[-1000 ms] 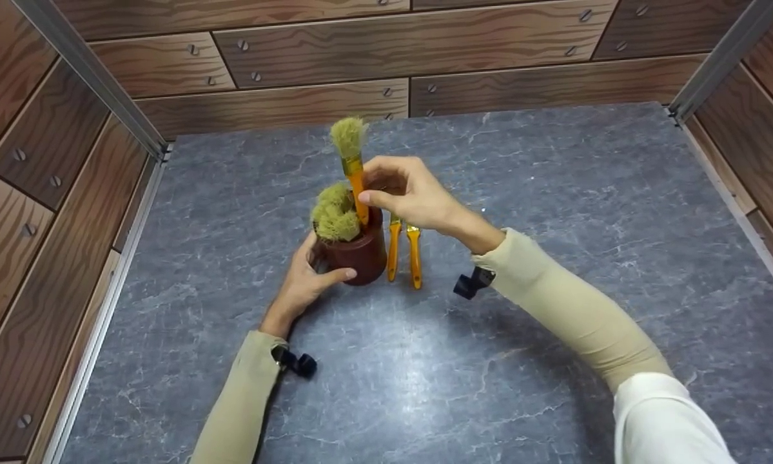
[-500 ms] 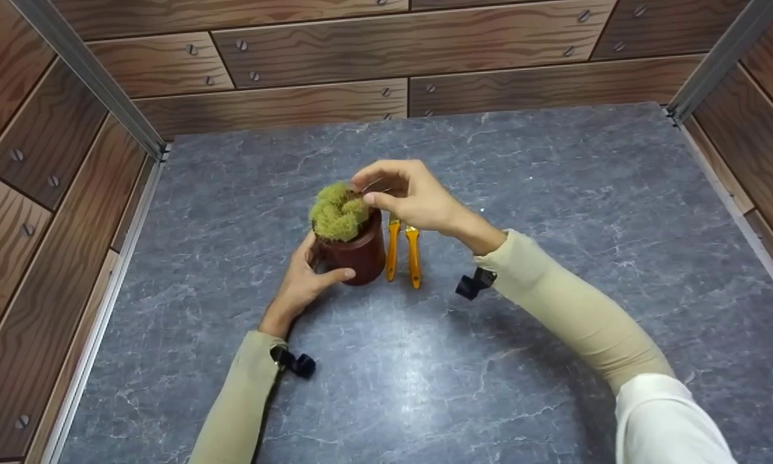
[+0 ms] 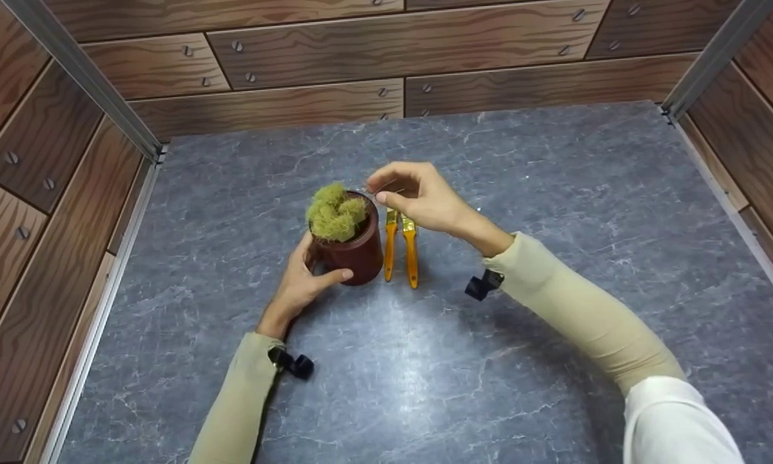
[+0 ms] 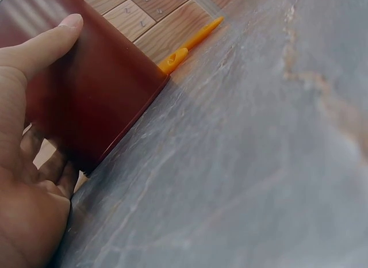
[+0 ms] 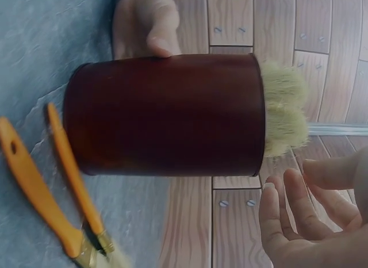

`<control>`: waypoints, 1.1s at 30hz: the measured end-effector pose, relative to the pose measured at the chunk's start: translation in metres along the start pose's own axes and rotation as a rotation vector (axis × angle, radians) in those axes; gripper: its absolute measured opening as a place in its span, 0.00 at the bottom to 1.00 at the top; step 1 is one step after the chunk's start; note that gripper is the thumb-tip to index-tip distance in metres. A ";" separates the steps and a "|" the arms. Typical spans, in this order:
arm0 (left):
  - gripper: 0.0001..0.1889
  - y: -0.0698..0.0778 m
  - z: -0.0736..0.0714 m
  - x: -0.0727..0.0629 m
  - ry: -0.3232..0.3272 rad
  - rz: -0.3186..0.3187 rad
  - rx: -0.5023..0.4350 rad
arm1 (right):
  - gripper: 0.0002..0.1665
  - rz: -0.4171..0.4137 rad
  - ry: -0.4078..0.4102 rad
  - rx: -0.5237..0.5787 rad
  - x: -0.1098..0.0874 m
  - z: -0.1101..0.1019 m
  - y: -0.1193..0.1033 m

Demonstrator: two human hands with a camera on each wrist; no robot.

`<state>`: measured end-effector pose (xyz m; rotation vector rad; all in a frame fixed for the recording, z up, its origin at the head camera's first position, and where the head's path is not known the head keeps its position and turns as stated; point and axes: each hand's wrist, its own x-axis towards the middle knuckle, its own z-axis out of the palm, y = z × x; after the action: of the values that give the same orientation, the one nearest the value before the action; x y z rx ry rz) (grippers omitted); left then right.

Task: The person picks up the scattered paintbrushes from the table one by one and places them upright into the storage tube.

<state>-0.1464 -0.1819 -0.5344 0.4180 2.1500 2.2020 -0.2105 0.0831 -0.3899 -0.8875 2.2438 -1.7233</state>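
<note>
In the head view a dark red cylindrical pot (image 3: 360, 258) stands upright on the table. Several paintbrushes (image 3: 334, 219) are inside it, their yellow-green bristles up and their handles hidden by its wall. My left hand (image 3: 296, 283) grips the pot from the left, thumb (image 4: 54, 41) across its front and fingers behind it. Just right of the rim, my right hand (image 3: 425, 196) hovers with loosely bent fingers and nothing between them. Below that hand, two paintbrushes with orange handles lie side by side, a left brush (image 3: 390, 254) and a right brush (image 3: 412, 261).
The grey marbled table (image 3: 521, 335) carries all of this. Wood-patterned walls (image 3: 309, 58) rise behind and on both sides, with metal posts (image 3: 96, 77) at the corners.
The brush that my right hand held over the pot has gone down among the others and been let go. My right hand has since drawn back slightly to the right.
</note>
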 end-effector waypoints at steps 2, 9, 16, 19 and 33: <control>0.52 0.000 0.000 -0.001 0.003 -0.007 0.006 | 0.13 0.020 0.004 -0.015 -0.002 0.000 0.004; 0.53 0.000 0.000 -0.001 -0.002 -0.009 0.000 | 0.13 0.100 0.014 -0.048 -0.008 -0.001 0.020; 0.52 -0.001 0.000 0.000 -0.005 0.003 -0.015 | 0.13 0.107 0.031 -0.119 -0.015 -0.002 0.044; 0.52 0.000 0.000 0.000 0.003 0.000 -0.022 | 0.15 0.120 0.036 -0.134 -0.018 -0.002 0.053; 0.51 -0.001 0.000 -0.002 -0.005 -0.006 -0.005 | 0.15 0.249 0.019 -0.235 -0.034 -0.006 0.085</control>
<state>-0.1450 -0.1824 -0.5355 0.4164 2.1402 2.1998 -0.2156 0.1192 -0.4739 -0.6003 2.4835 -1.3886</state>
